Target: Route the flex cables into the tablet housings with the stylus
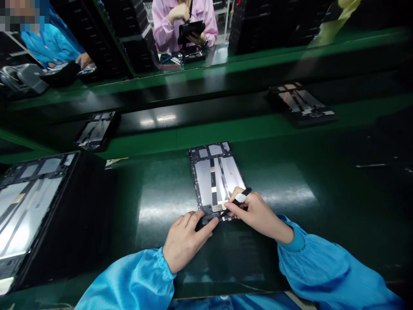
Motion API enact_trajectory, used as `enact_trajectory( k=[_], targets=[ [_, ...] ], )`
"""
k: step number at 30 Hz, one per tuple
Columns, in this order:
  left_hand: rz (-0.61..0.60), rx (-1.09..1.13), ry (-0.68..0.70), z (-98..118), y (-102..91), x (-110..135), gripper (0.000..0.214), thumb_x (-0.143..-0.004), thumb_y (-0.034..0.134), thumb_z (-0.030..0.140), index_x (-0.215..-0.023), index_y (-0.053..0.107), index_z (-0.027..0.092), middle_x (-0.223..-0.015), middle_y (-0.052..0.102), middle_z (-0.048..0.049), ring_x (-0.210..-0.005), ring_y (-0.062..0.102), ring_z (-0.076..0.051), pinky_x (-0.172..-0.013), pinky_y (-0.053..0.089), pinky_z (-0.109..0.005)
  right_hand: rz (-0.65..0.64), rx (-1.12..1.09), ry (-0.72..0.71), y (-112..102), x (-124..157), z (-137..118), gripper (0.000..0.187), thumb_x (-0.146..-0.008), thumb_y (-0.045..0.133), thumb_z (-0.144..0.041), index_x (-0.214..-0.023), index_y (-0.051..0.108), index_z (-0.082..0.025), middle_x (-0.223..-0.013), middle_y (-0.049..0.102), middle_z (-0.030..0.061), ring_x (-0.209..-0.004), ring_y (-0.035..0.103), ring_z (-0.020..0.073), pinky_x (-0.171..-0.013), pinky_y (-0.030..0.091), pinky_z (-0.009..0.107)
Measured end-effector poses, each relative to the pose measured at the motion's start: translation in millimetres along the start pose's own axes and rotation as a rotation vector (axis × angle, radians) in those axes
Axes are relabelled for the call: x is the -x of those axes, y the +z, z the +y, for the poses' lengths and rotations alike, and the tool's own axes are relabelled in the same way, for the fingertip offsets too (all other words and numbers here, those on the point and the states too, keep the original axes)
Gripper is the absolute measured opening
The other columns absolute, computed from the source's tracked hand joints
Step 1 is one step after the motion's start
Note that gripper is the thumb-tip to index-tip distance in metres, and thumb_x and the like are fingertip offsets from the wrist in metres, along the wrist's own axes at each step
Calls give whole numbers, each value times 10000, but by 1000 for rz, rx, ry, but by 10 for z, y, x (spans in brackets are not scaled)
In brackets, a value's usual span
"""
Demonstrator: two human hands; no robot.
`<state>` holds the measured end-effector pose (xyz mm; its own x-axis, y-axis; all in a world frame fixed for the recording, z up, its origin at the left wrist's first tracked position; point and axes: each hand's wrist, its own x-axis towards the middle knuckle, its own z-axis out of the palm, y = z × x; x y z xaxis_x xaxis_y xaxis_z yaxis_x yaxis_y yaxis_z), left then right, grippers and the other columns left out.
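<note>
The right hand pinches black tweezers in its fingers, tips at the near end of a tablet frame, its long axis running away from them; the left hand lies open, pressing that end.

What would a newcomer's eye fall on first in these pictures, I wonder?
Probably the middle of the lower half: the right hand holds black tweezers at the lower end of an open tablet casing, while the left hand lies on that end. The shiny blue sleeve also catches the eye at the bottom. Above, a green belt crosses the view, and a co-worker in pink stands at the top.
</note>
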<state>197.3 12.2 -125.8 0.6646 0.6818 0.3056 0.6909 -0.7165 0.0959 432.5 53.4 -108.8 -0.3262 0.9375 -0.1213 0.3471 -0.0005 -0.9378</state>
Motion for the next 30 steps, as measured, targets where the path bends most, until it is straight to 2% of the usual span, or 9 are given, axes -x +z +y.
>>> enact_trajectory(
  k=[4,9,12,15,18,20,22,27,30],
  targets=[
    [-44,52,16,-35,-31,-72,316,-981,494,291,-1288,567,276,-1135,595,-107,-872,599,-223,-688,558,-369,34,39,-22,-13,4,-1,247,-942,557,-371,-752,550,-213,-651,604,13,-566,620,184,-523,497,287],
    [24,247,98,-257,-61,13,279,-984,486,175,-1242,589,205,-1295,585,-102,-1096,580,-189,-876,536,-330,56,-10,-37,-2,3,45,264,-928,564,-385,-729,537,-213,-620,573,4,-537,608,178,-508,513,283],
    [94,198,125,-236,-72,-1,213,-971,544,235,-1160,625,179,-1198,649,-90,-1036,593,-194,-842,521,-321,84,-124,-28,29,-10,51,294,-890,619,-458,-749,545,-211,-606,580,-6,-547,639,189,-490,528,272],
    [154,94,203,-108,-23,-126,241,-973,553,317,-1138,633,160,-1093,685,-81,-979,601,-204,-817,487,-330,215,-287,-39,36,-41,64,357,-837,665,-538,-770,572,-200,-656,617,0,-538,653,176,-467,535,254],
    [79,-40,204,-119,103,-372,309,-981,529,324,-1231,603,157,-1042,682,-87,-890,601,-203,-738,458,-323,470,-357,-108,-32,-108,139,400,-851,635,-576,-851,655,-176,-669,657,18,-497,622,142,-466,531,241],
    [18,-121,103,-302,196,-633,323,-957,565,330,-1246,609,191,-1026,679,-80,-852,595,-204,-693,443,-315,622,-365,-137,-112,-163,219,440,-873,601,-589,-942,692,-164,-640,668,23,-474,597,132,-457,518,235],
    [-6,-182,-53,-624,268,-957,309,-933,597,331,-1227,633,245,-1057,680,-71,-896,595,-223,-720,449,-327,709,-363,-150,-186,-210,300,479,-883,579,-601,-1013,700,-156,-637,676,32,-495,607,141,-446,510,231],
    [66,-253,-310,-1553,320,-1630,359,-935,469,172,-1257,628,191,-1176,657,-147,-1040,578,-320,-825,465,-444,747,-347,-161,-293,-279,476,511,-912,548,-581,-1153,661,-145,-673,713,58,-552,661,173,-457,523,244],
    [101,-251,-371,-1708,359,-1743,474,-874,415,43,-1310,580,127,-1296,582,-209,-1161,543,-353,-918,437,-511,792,-247,-152,-488,-331,637,502,-952,484,-543,-1229,609,-144,-709,736,73,-580,694,196,-519,564,292]
  ],
)
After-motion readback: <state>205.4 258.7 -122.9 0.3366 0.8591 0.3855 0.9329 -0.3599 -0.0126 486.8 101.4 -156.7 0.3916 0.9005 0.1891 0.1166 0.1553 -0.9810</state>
